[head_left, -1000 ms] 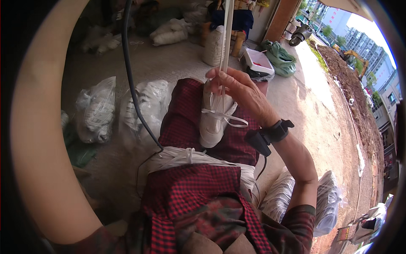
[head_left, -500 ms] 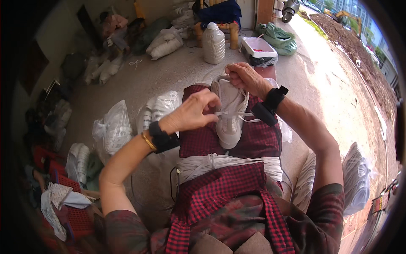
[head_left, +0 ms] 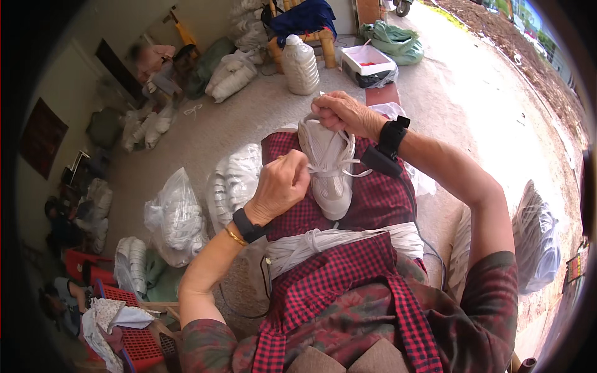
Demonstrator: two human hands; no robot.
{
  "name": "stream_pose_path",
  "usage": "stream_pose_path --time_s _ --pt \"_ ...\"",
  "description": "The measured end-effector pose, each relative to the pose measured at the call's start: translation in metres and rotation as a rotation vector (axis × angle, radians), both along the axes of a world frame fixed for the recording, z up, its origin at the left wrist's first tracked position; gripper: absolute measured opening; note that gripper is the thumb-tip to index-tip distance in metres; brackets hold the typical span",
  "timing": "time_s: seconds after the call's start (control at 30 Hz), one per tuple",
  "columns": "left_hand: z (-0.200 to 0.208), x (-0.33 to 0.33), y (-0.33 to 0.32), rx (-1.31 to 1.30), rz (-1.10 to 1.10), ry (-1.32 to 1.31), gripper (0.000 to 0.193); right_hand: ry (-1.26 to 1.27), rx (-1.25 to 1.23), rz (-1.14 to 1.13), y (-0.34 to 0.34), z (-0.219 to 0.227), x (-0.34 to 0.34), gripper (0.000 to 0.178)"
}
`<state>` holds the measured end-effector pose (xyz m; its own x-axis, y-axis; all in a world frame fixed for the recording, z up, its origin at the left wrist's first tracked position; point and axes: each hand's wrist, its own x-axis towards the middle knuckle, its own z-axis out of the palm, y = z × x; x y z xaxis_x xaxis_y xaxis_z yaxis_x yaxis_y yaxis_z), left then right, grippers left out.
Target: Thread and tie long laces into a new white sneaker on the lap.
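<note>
A pale wall [head_left: 81,68] curved along the upper left of the frame, carrying a dark reddish rectangular panel [head_left: 43,138] at far left and a tall, narrow dark panel [head_left: 118,71] nearer the top. A grey concrete floor [head_left: 205,133] spread through the shaded left and centre, where a bamboo chair [head_left: 328,51] draped with a dark blue cloth [head_left: 308,20] stood at upper centre, left of a reddish-brown post [head_left: 368,11]. On the right, strong sunlight bleached the pale ground [head_left: 460,81], bordered at upper right by bare brown soil [head_left: 528,87].
</note>
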<state>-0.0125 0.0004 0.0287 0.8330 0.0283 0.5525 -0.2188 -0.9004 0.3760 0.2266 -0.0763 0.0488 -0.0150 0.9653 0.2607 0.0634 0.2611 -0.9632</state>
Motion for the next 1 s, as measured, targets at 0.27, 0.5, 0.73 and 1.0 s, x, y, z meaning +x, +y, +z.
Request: stream_pose_path --time_s 0.27,0.5,0.73,1.0 --pt "-0.023 -0.005 -0.006 -1.166 0.427 0.308 0.018 -0.629 0.253 -0.107 0.004 -0.004 0.006 0.008" --pt "-0.036 -0.011 -0.002 -1.715 0.363 0.033 0.022 -0.511 0.250 -0.157 0.002 -0.004 -0.004 0.011" --pt "-0.029 -0.018 -0.020 -1.500 0.329 0.040 0.023 -0.560 0.302 -0.121 0.002 0.000 -0.008 0.019" --pt "-0.017 -0.028 -0.054 -0.420 0.408 -0.021 0.020 -0.725 0.235 -0.127 0.013 0.012 -0.004 0.006"
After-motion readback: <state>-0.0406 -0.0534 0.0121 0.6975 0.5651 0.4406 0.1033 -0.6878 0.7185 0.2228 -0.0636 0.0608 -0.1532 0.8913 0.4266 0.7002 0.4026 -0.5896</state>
